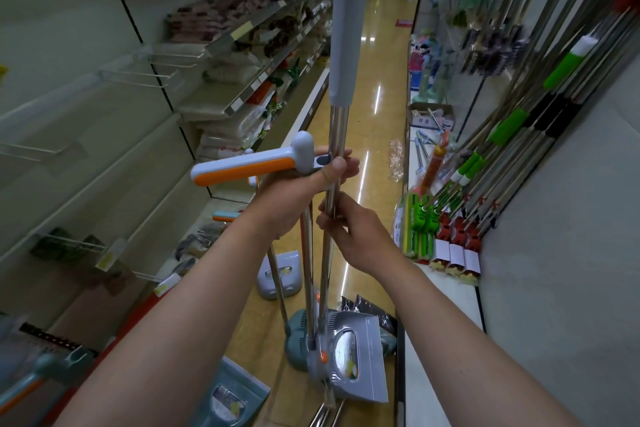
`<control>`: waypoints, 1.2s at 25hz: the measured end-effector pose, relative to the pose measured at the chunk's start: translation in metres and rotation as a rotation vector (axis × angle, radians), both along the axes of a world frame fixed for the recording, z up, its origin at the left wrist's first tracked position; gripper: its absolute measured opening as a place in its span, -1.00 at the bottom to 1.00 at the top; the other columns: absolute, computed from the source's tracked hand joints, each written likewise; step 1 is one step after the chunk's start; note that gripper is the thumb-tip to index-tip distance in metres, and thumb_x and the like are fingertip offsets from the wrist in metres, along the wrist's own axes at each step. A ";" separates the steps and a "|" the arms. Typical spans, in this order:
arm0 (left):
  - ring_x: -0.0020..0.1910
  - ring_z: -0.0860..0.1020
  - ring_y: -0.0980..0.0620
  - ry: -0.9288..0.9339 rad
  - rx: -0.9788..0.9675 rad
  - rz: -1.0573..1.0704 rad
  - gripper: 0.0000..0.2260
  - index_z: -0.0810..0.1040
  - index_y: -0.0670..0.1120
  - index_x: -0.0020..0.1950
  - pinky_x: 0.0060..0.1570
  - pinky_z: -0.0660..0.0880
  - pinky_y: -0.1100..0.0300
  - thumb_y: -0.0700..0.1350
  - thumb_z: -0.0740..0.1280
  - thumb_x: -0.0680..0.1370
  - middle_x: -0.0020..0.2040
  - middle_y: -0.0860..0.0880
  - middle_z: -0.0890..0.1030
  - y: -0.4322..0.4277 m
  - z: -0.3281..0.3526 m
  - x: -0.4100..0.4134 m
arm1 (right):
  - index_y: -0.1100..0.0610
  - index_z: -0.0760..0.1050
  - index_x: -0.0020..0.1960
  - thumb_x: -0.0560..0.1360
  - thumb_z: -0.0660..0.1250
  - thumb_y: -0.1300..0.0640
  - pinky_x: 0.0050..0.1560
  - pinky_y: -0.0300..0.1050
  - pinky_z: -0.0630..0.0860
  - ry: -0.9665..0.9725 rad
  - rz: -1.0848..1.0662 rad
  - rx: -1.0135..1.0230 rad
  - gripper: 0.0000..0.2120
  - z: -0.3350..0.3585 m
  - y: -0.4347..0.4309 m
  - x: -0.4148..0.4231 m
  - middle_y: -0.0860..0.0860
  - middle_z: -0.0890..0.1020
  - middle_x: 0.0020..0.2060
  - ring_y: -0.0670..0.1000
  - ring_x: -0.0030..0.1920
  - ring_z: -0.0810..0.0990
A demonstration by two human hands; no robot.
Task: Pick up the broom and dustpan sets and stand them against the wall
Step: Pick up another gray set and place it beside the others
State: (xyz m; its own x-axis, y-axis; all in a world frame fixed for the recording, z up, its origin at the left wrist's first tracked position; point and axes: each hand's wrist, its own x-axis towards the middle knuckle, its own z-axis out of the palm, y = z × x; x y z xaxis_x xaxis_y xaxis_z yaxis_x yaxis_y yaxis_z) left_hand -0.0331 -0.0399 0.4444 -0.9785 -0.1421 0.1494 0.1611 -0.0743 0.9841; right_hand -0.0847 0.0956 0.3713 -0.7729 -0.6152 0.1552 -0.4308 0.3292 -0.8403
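Standing upright mid-aisle: one broom and dustpan set (pixel 332 350), two steel poles, grey dustpan at the floor. Left hand (pixel 294 191) closed around the poles just under the grey-orange T-handle (pixel 249 165). Right hand (pixel 356 232) just below, fingers pinched on the broom pole (pixel 337 128), which has a grey sleeve and orange ring cap. Broom head largely hidden behind the dustpan. Further sets left, partly cut off. Mops (pixel 519 149) right.

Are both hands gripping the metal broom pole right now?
Yes, the left hand and right hand both wrap the metal broom pole.
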 end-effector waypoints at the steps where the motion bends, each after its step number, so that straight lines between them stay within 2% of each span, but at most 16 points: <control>1: 0.16 0.67 -0.07 0.005 -0.005 0.002 -0.65 0.58 -0.18 0.24 0.24 0.56 0.04 -0.07 0.39 0.49 0.10 -0.15 0.71 -0.001 0.000 0.001 | -0.02 0.42 0.09 0.63 0.29 0.08 0.07 0.03 0.57 0.000 0.003 0.011 -0.93 0.001 -0.001 0.001 -0.02 0.64 -0.04 0.03 0.03 0.64; 5: 0.07 0.68 -0.06 0.043 -0.092 -0.013 -0.81 0.58 -0.17 0.18 0.11 0.60 0.09 -0.19 0.37 0.58 -0.03 -0.09 0.70 -0.003 0.000 0.004 | 0.06 0.44 0.18 0.64 0.27 0.08 0.11 0.02 0.54 0.018 0.022 0.056 -0.86 0.007 0.001 0.003 0.01 0.64 0.11 0.09 0.12 0.63; 9: -0.03 0.65 -0.07 0.064 -0.114 -0.005 -0.90 0.55 -0.20 0.12 0.02 0.59 0.11 -0.24 0.34 0.61 -0.10 -0.10 0.61 0.000 0.000 0.003 | 0.09 0.44 0.23 0.63 0.28 0.07 0.12 0.05 0.55 0.032 0.042 0.098 -0.80 0.009 0.005 0.003 0.04 0.64 0.10 0.11 0.10 0.63; 15: -0.16 0.63 -0.06 0.013 -0.068 0.121 -0.91 0.60 0.04 -0.12 0.13 0.60 -0.22 -0.11 0.48 0.45 -0.25 0.03 0.63 0.019 -0.006 0.001 | 0.07 0.36 0.40 0.65 0.24 0.02 0.13 0.10 0.55 0.055 0.125 0.218 -0.66 0.006 0.015 0.001 0.08 0.63 0.19 0.11 0.12 0.63; 17: -0.17 0.63 -0.04 0.005 -0.034 0.137 -0.89 0.59 0.02 -0.12 0.14 0.58 -0.24 -0.14 0.49 0.45 -0.27 0.06 0.63 0.023 -0.006 0.002 | 0.08 0.34 0.43 0.65 0.25 0.05 0.10 0.09 0.55 0.098 0.113 0.216 -0.62 0.005 0.016 0.002 0.10 0.64 0.18 0.14 0.10 0.63; 20: -0.13 0.67 -0.03 0.013 -0.022 0.105 -0.85 0.65 0.06 -0.18 0.15 0.60 -0.18 -0.19 0.50 0.48 -0.24 0.06 0.66 0.024 -0.001 0.003 | 0.11 0.38 0.37 0.64 0.27 0.04 0.05 0.08 0.56 0.132 0.088 0.188 -0.67 0.002 0.019 0.002 0.08 0.66 0.10 0.14 0.04 0.65; 22: -0.09 0.70 -0.02 0.027 -0.027 0.127 -0.86 0.66 0.04 -0.16 0.15 0.60 -0.18 -0.20 0.51 0.49 -0.21 0.05 0.68 0.025 -0.001 0.003 | 0.12 0.43 0.33 0.63 0.29 0.03 0.01 -0.07 0.56 0.131 0.046 0.162 -0.68 0.000 0.021 0.003 0.07 0.68 0.08 0.10 0.04 0.67; 24: -0.06 0.70 -0.03 0.034 -0.023 0.154 -0.91 0.65 -0.04 -0.09 0.15 0.60 -0.18 -0.20 0.50 0.49 -0.17 0.04 0.69 0.029 -0.004 0.003 | 0.14 0.49 0.27 0.60 0.35 0.03 -0.12 -0.40 0.46 0.115 -0.014 0.111 -0.70 -0.004 0.023 0.006 0.05 0.69 0.05 0.04 0.01 0.68; 25: -0.05 0.70 -0.03 0.028 -0.009 0.168 -0.91 0.65 -0.05 -0.09 0.15 0.60 -0.18 -0.21 0.50 0.49 -0.16 0.04 0.69 0.031 -0.007 0.004 | 0.15 0.51 0.22 0.58 0.37 0.03 -0.18 -0.49 0.39 0.106 -0.032 0.092 -0.72 -0.008 0.024 0.007 0.04 0.69 0.03 0.02 -0.01 0.68; 27: -0.05 0.69 -0.02 0.011 0.016 0.175 -0.91 0.66 -0.04 -0.09 0.15 0.60 -0.20 -0.20 0.51 0.48 -0.15 0.05 0.69 0.034 -0.014 0.004 | 0.16 0.53 0.16 0.56 0.41 0.03 -0.20 -0.50 0.38 0.085 -0.044 0.069 -0.74 -0.015 0.028 0.007 0.03 0.71 0.00 0.00 -0.03 0.69; 30: -0.05 0.69 0.00 -0.018 0.009 0.148 -0.90 0.66 -0.01 -0.08 0.15 0.59 -0.21 -0.12 0.53 0.45 -0.14 0.06 0.69 0.044 -0.021 0.000 | 0.14 0.53 0.18 0.56 0.42 0.04 -0.12 -0.47 0.43 0.041 -0.042 0.041 -0.73 -0.022 0.038 0.008 0.00 0.72 0.01 -0.07 -0.02 0.69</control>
State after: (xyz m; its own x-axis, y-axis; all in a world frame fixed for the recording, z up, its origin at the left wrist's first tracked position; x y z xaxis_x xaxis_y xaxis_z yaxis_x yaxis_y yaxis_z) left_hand -0.0335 0.0040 0.4237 -0.9493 -0.2863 0.1297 0.1528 -0.0595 0.9865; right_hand -0.0771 0.1339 0.3489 -0.7916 -0.5890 0.1628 -0.4498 0.3813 -0.8076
